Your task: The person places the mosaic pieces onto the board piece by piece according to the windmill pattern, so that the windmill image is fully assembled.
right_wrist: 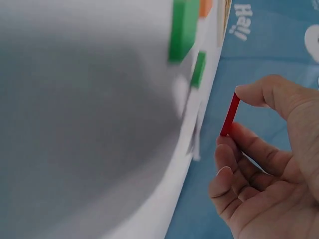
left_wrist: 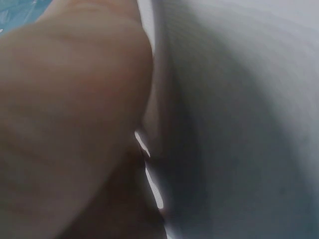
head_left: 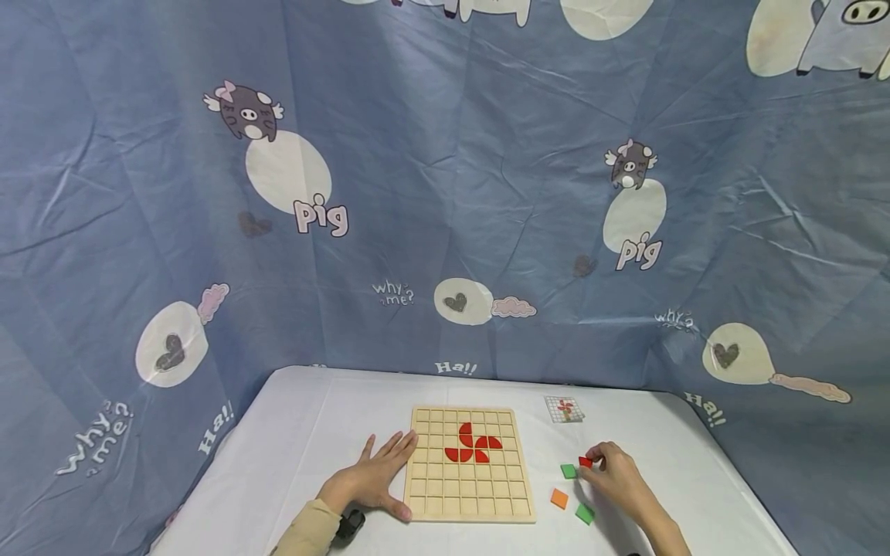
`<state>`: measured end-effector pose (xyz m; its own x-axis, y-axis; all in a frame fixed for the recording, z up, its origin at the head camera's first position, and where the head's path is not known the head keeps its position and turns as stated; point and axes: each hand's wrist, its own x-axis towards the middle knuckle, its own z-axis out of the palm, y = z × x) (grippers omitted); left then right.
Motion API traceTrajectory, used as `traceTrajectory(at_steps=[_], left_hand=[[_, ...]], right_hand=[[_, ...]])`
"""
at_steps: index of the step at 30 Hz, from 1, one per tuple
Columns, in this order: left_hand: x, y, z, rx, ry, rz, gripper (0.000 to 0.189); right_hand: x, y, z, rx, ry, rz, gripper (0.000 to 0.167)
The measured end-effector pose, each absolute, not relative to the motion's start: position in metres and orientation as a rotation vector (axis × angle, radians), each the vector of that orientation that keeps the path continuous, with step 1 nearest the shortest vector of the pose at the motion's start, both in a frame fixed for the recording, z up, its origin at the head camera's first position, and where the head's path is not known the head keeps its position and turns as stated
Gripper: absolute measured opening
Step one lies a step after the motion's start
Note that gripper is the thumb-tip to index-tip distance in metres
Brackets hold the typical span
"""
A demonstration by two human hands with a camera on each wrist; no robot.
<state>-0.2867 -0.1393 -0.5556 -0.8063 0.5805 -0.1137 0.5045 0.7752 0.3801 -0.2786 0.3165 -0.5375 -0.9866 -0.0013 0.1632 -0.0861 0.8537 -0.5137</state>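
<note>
A wooden grid board [head_left: 434,506] lies on the white table, with several red rounded tiles [head_left: 467,440] set in a pinwheel on it. My left hand [head_left: 375,475] lies spread out along the board's left edge, fingertips and thumb touching that edge. To the right of the board, my right hand [head_left: 615,477] pinches a red tile [right_wrist: 230,114] between thumb and fingers, above the table. The tile shows edge-on in the right wrist view. Next to it lies a green tile [head_left: 568,471]. The left wrist view shows only blurred skin and cloth.
An orange tile [head_left: 559,499] and a second green tile [head_left: 585,513] lie right of the board, nearer the front. A small pattern card [head_left: 564,409] with a red pinwheel stands or lies behind them. Blue printed cloth [head_left: 473,232] hangs around the table [head_left: 334,409].
</note>
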Motion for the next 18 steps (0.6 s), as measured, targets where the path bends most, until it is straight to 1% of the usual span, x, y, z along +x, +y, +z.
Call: traceTrajectory(at_steps=[9, 18], left_hand=[[-0.286, -0.139, -0.556, 0.842, 2.740, 0.499, 0.130], [-0.288, -0.139, -0.559, 0.838, 2.756, 0.474, 0.131]], right_hand=[[-0.280, 0.276, -0.529, 0.126, -2.902, 0.848, 0.022], [-0.280, 0.235, -0.527, 0.344, -2.848, 0.860, 0.021]])
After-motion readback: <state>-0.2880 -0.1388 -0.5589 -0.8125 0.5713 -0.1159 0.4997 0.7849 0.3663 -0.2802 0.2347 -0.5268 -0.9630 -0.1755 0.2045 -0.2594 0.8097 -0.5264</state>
